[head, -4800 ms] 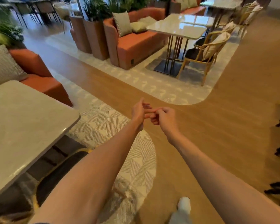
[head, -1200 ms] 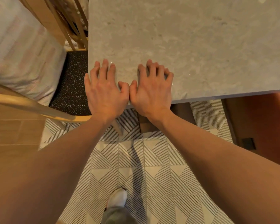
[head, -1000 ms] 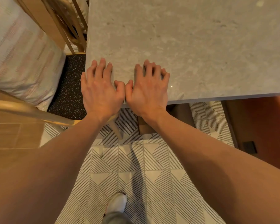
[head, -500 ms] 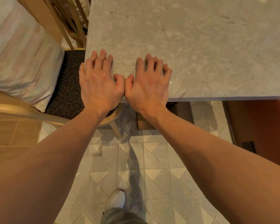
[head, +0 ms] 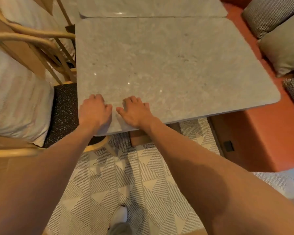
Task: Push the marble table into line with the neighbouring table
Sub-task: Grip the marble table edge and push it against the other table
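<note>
hands point(head: 115, 112) press flat on marble table point(head: 168, 65) near edge.

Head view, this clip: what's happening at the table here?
A person stands at the near edge of the marble table with both hands on its top near the left corner. The left hand and right hand lie palms down, fingers slightly bent, pressing rather than gripping. The table's far edge lies close along the neighbouring table, with only a thin seam showing between them; the left sides look slightly offset. A wooden chair sits to the left, an orange sofa to the right.
</note>
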### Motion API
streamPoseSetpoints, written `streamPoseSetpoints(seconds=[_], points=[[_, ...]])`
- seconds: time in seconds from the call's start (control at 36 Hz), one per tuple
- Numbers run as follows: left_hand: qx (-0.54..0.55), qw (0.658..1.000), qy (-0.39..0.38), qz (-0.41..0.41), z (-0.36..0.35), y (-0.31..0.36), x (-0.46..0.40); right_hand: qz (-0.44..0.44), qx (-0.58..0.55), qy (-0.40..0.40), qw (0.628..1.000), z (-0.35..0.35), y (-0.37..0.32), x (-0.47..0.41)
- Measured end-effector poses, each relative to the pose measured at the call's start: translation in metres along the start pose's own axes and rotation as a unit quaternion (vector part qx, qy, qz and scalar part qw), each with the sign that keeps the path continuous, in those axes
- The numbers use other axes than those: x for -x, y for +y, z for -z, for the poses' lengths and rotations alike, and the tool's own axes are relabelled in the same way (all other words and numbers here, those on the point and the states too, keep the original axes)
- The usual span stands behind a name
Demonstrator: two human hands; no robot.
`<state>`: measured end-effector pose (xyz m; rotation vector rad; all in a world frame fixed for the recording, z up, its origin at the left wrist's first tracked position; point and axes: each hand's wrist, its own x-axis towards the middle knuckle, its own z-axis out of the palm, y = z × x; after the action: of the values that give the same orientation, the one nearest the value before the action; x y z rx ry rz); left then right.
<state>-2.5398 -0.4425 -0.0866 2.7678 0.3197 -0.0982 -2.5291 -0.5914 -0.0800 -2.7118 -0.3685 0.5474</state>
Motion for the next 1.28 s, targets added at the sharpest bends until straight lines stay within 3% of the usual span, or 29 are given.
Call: streamPoseSetpoints(seconds=[0.06,0.17,0.39,0.58,0.75,0.94,1.17,1.28], points=[[0.127,0.991,0.004,0.046,0.022,0.029,-0.004,-0.026,-0.098,0.002,0.995,0.033,0.005,0.011],[0.255,0.965,-0.025,0.064,0.049,0.106,-0.003,-0.043,-0.187,0.038,0.981,0.089,0.028,0.045],[0.237,0.963,-0.128,-0.013,0.075,0.274,0.011,-0.089,-0.267,0.081,0.956,0.202,0.151,0.107],[0.323,0.937,-0.13,-0.036,0.083,0.438,0.026,-0.117,-0.272,0.096,0.95,0.296,0.284,0.143],[0.389,0.911,-0.135,-0.026,0.069,0.499,0.028,-0.115,-0.309,0.147,0.933,0.355,0.342,0.137],[0.428,0.895,-0.122,-0.026,0.052,0.552,-0.033,-0.066,-0.303,0.163,0.937,0.409,0.391,0.082],[0.495,0.865,-0.082,0.016,0.018,0.601,-0.145,-0.043,-0.299,0.129,0.945,0.443,0.444,-0.007],[0.555,0.826,-0.054,0.084,-0.002,0.61,-0.178,-0.029,-0.291,0.093,0.952,0.455,0.468,-0.044]])
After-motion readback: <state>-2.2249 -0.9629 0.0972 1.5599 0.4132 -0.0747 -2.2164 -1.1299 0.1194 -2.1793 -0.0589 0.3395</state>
